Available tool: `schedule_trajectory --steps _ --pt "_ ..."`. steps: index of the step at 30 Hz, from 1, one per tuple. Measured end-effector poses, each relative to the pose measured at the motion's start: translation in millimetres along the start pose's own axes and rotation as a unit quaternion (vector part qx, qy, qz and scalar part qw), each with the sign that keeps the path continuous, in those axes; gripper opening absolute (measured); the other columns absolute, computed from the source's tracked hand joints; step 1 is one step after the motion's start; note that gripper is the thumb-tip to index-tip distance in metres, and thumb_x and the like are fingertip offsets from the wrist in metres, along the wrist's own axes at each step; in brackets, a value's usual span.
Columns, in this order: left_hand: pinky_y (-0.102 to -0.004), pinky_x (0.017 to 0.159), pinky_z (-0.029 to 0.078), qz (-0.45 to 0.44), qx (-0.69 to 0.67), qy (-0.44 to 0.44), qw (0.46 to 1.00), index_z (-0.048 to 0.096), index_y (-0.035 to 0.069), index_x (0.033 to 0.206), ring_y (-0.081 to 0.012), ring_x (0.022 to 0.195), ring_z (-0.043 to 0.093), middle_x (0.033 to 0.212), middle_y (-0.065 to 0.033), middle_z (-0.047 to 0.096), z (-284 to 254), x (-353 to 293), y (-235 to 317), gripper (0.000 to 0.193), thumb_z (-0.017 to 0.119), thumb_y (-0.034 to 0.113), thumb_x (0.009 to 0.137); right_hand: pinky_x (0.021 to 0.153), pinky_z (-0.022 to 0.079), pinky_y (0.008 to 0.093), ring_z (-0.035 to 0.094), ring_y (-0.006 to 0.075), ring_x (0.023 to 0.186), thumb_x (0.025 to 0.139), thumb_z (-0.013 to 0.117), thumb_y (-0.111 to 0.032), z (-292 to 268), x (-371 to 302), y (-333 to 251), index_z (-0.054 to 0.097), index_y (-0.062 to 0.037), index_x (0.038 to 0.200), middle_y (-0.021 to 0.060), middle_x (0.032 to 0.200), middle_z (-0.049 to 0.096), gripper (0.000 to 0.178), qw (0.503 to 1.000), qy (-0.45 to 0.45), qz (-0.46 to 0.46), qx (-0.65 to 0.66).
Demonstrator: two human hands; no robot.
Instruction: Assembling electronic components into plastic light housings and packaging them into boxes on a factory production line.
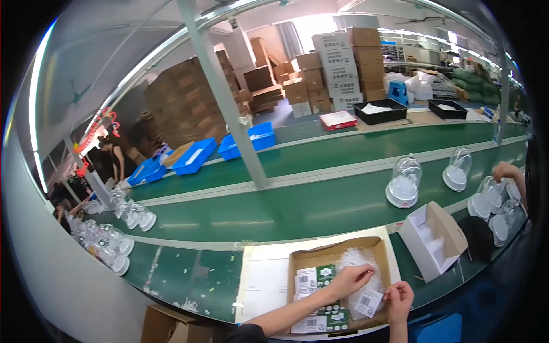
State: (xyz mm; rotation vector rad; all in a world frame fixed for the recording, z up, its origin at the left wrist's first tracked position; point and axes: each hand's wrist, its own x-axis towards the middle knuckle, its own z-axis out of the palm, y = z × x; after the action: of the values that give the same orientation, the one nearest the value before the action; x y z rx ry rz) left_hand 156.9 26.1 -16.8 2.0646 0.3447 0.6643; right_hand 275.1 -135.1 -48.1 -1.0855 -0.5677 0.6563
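Observation:
A shallow cardboard box [292, 260] lies at the near edge of the green work surface. Along its left side are several white-and-green printed cards [306, 280], and a heap of clear plastic bags [355, 257] fills the right. My left hand [353, 281] is over the bags, fingertips pinched together; whatever is between them is too small to make out. Lower and to the right, my right hand [399, 298] is closed, thumb and fingertips at the edge of a white printed label [368, 303]. That label rests against the clear plastic.
Right of the box stands an open white carton [430, 243] with clear plastic inside. Clear domes on white bases [404, 186] stand on the green conveyor [309, 207]. Another person's hand [509, 171] reaches domes at far right. Several blue trays [194, 157] line the far side.

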Motion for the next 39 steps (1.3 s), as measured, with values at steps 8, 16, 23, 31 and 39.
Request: schedule_trajectory --steps 8,16,23,31,39 --pt "-0.0343 0.057 0.047 0.038 -0.045 0.028 0.998 0.062 0.001 0.097 -0.0276 0.061 0.061 0.072 -0.0167 0.062 -2.0 1.7 3.6 0.013 0.058 0.011 0.089 0.057 0.050 0.0228 0.057 0.0103 0.061 0.091 0.052 -0.003 6.1 -0.4 -4.7 0.050 -0.0013 0.090 0.0067 0.076 0.060 0.003 1.000 0.002 -0.008 0.001" --pt "-0.0313 0.059 0.046 0.067 -0.061 -0.006 0.996 0.058 0.001 0.103 -0.0213 0.064 0.059 0.073 -0.0122 0.060 -2.8 -1.9 8.3 0.017 0.056 0.009 0.088 0.053 0.047 0.0187 0.055 0.0068 0.061 0.094 0.051 -0.007 6.2 -0.3 0.2 0.050 -0.0043 0.092 0.0034 0.076 0.058 0.003 0.999 0.029 -0.004 -0.033" --pt "-0.0296 0.062 0.046 0.037 -0.105 -0.080 0.990 0.055 0.002 0.106 -0.0200 0.066 0.054 0.078 -0.0076 0.055 0.9 -5.8 23.2 0.027 0.064 0.013 0.083 0.058 0.050 0.0214 0.057 0.0097 0.065 0.094 0.049 -0.003 4.7 -2.4 -0.5 0.050 -0.0024 0.093 0.0062 0.080 0.059 0.002 0.998 0.032 0.004 -0.048" --pt "-0.0334 0.074 0.046 0.088 -0.086 -0.095 0.988 0.054 0.001 0.107 -0.0254 0.083 0.056 0.092 -0.0121 0.056 7.4 -4.2 23.8 0.033 0.067 0.014 0.079 0.065 0.047 0.0202 0.055 0.0071 0.073 0.095 0.049 -0.004 0.5 -3.8 1.2 0.050 -0.0031 0.095 0.0038 0.084 0.058 0.002 0.998 0.005 -0.019 -0.068" --pt "-0.0343 0.080 0.046 0.120 -0.082 -0.073 0.987 0.052 0.001 0.109 -0.0281 0.092 0.055 0.097 -0.0126 0.054 7.6 -1.6 23.6 0.037 0.068 0.010 0.076 0.060 0.044 0.0190 0.053 0.0071 0.067 0.096 0.047 -0.007 -4.2 3.7 8.0 0.049 -0.0043 0.094 0.0030 0.081 0.055 0.004 0.999 0.021 -0.013 -0.037"
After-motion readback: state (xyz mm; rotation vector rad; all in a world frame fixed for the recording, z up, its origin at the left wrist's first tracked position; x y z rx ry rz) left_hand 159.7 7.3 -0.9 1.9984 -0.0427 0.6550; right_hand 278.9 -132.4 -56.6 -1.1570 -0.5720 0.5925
